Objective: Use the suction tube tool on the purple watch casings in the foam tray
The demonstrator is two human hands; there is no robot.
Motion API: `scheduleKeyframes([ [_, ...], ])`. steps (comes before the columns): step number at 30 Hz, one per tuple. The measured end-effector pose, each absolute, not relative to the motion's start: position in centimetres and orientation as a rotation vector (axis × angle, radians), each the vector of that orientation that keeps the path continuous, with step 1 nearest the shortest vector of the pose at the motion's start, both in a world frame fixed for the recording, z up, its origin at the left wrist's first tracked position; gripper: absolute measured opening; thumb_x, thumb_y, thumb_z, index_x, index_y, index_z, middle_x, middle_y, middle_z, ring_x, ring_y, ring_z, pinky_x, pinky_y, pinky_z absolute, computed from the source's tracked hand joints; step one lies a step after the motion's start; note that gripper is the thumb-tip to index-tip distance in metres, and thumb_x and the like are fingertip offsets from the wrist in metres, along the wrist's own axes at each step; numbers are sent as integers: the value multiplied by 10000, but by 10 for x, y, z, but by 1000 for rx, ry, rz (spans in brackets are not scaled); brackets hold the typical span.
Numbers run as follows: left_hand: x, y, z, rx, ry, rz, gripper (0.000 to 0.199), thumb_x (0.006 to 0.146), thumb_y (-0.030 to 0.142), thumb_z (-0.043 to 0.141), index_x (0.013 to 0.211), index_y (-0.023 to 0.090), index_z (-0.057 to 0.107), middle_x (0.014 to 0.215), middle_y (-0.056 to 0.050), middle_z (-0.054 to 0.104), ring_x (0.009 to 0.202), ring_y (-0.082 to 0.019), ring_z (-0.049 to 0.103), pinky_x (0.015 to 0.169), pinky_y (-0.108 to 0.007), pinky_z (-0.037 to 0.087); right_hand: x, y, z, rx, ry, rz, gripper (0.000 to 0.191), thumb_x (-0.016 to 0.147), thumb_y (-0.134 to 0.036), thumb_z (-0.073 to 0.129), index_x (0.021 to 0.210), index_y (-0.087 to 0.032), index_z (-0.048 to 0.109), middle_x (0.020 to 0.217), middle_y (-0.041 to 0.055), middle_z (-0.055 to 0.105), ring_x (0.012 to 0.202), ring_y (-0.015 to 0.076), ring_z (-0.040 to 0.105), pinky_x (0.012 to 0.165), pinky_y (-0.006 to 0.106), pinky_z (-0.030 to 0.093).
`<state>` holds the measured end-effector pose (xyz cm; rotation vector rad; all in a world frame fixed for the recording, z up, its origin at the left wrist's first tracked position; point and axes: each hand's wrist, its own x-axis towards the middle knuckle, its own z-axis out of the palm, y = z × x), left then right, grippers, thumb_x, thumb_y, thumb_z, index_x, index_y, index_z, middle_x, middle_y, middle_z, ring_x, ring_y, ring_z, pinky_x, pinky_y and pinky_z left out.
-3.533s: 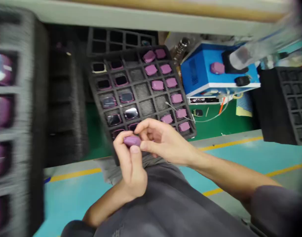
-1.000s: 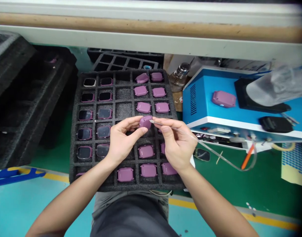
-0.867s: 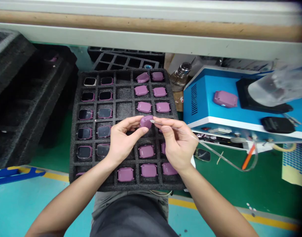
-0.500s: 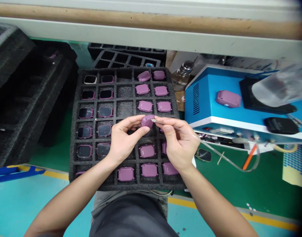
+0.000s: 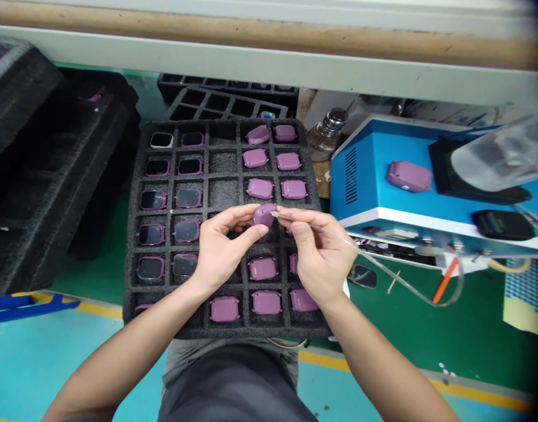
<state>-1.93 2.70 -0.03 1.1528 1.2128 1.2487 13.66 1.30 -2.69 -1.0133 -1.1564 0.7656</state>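
**Left hand is holding a purple watch while right hand is pinching a thin tube beside it**

The person's left hand (image 5: 220, 249) is holding a purple watch (image 5: 264, 215) above the middle of a black foam tray (image 5: 135, 310). Its fingers (image 5: 234, 214) are clamped on the watch, and the thumb is pressing at the watch's lower edge. The right hand (image 5: 322, 252) is staying at 3 o'clock from the watch. Its thumb and first finger are together, pinching a thin clear tube (image 5: 405, 275), and the tube's small tip is pointing at the watch from just beside it; it is not possible to tell if they are touching.

Other watches are sitting in the tray's cells, with screens showing in the left columns and purple backs in the right columns. A blue machine (image 5: 357, 176) is standing at 3 o'clock from the tray and is carrying one more purple watch (image 5: 408, 176) and a black pad (image 5: 503, 225). A glass bottle (image 5: 327, 133) is standing at 1 o'clock from the tray.
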Motion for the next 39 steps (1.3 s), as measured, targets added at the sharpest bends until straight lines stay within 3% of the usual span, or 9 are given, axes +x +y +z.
scheduleKeyframes([
  [17, -21, 28, -4, 1203, 1262, 1253, 324, 752, 273, 919, 1066, 230, 852, 1028, -49, 844, 914, -207, 770, 874, -317, 606, 137, 16, -28, -988, -1159, 819, 87, 1003, -312, 699, 1023, -248, 754, 1091, 60, 812, 1091, 238, 785, 974, 436, 678],
  [25, -23, 34, -7, 1217, 1285, 1277, 394, 727, 337, 946, 1090, 226, 839, 1041, -56, 840, 920, -214, 777, 909, -334, 625, 137, 25, -25, -945, -1185, 820, 128, 1006, -357, 686, 1008, -245, 746, 1091, 58, 821, 1049, 201, 797, 951, 376, 689],
  [32, -25, 35, -9, 1241, 1280, 1270, 405, 734, 333, 947, 1111, 234, 835, 1055, -45, 839, 935, -186, 772, 898, -279, 611, 136, 28, -24, -899, -1170, 834, 109, 1005, -339, 685, 1009, -255, 753, 1083, 40, 819, 1044, 176, 794, 917, 319, 688],
  [39, -24, 36, -6, 1222, 1310, 1270, 430, 711, 344, 959, 1099, 208, 832, 1059, -65, 838, 946, -209, 780, 912, -310, 619, 136, 30, -24, -925, -1163, 873, 186, 996, -416, 686, 990, -244, 754, 1073, 51, 819, 1035, 191, 794, 913, 333, 689],
])
